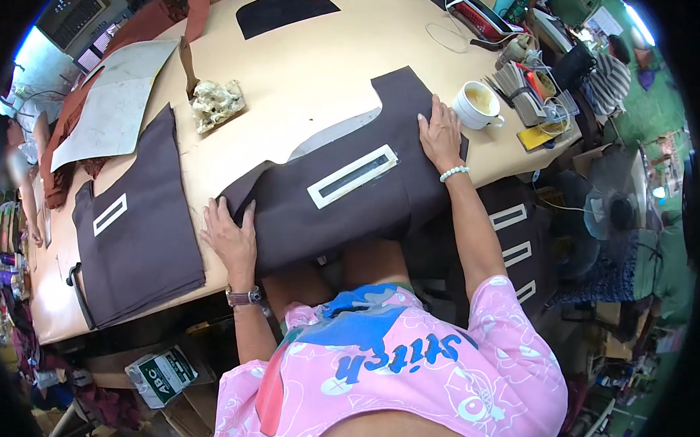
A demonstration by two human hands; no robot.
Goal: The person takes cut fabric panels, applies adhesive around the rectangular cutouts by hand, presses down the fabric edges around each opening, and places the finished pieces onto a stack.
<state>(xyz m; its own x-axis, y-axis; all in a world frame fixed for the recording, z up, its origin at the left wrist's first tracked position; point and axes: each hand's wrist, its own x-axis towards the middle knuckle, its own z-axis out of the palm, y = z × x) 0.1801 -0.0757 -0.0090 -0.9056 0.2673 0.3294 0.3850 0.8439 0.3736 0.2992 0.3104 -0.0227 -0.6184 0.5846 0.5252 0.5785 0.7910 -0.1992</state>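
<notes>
A dark cloth piece (288,213) lies across the table's front edge, with a pale rectangular frame (354,177) on it around a dark slot. My left hand (231,238) is at the cloth's left end, thumb and fingers apart, beside a raised fold. At the right end my right hand (441,134) rests on the cloth with its fingers spread, close to a white cup (477,105). A grey-white sheet (335,133) shows beneath the cloth's far edge. To the left lies a stack of dark cloth pieces (146,233) with a smaller pale frame (109,214).
Behind the work are a brush (188,66), a crumpled yellowish lump (216,105), a grey pattern sheet (118,99) and a black piece (281,14). Notebooks and cables (527,89) crowd the right. Another person's arm (28,199) reaches the table's left edge.
</notes>
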